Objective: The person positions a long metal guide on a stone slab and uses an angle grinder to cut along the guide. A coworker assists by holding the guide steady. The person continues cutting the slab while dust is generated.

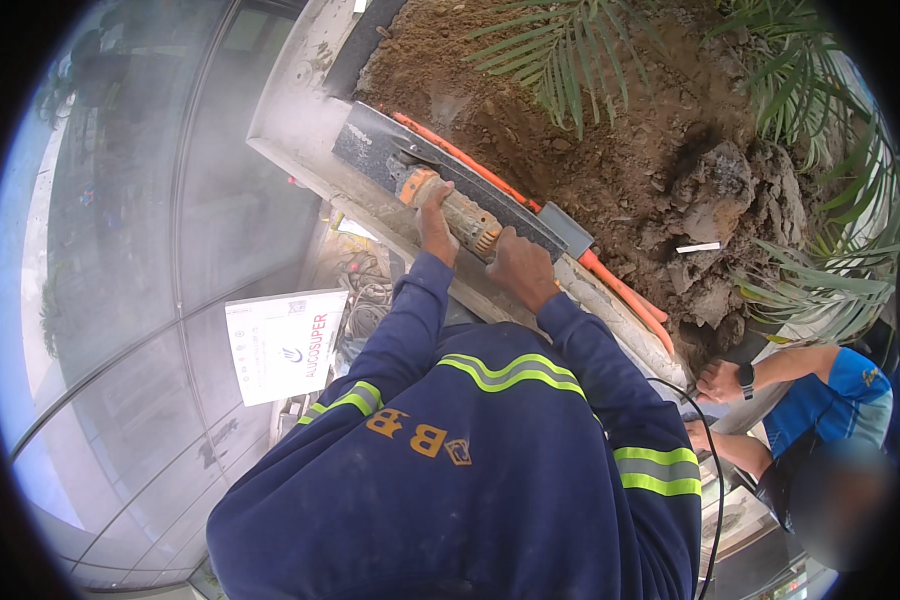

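Note:
An orange angle grinder (473, 228) lies slantwise between my two hands, dusty and worn. My left hand (436, 226) wraps around its body just behind the gear head. Farther back, my right hand (523, 267) is closed around the rear end. The grinder's disc (410, 158) is at the upper face of a dark grey stone slab (363, 150); whether it touches is hard to tell. This slab rests along the top of a pale low wall (300, 150). Fine dust hangs around the work.
An orange conduit (470, 163) and a grey-headed orange-handled tool (610, 270) run along the soil bed (590, 180). Palm fronds (570, 60) overhang it. At right a co-worker's hands (715, 385) are near the wall. A white printed board (288, 345) stands left, by glass panels (120, 250). A black cable (718, 480) hangs right.

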Motion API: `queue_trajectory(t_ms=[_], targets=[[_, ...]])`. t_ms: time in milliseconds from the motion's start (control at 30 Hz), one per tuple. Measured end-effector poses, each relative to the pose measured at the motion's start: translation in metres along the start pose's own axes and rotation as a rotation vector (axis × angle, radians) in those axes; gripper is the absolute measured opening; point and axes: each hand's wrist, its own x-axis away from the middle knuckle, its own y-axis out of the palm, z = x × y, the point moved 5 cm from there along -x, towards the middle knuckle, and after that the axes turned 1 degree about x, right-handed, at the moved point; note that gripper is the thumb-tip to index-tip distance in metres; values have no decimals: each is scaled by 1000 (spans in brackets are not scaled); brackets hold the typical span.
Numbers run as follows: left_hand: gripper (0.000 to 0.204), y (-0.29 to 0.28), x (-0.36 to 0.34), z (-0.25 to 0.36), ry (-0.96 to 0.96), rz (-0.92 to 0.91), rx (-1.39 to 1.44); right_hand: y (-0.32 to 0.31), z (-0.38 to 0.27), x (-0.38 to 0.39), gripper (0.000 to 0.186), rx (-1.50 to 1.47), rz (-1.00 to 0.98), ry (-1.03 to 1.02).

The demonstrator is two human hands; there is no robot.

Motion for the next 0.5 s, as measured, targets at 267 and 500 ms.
queue_trajectory(t_ms=[267, 500], targets=[[27, -1, 0, 1, 12, -31, -79, -2, -1, 1, 29, 0, 3, -6], [28, -4, -5, -2, -9, -31, -77, 1, 0, 0, 27, -9, 15, -10]])
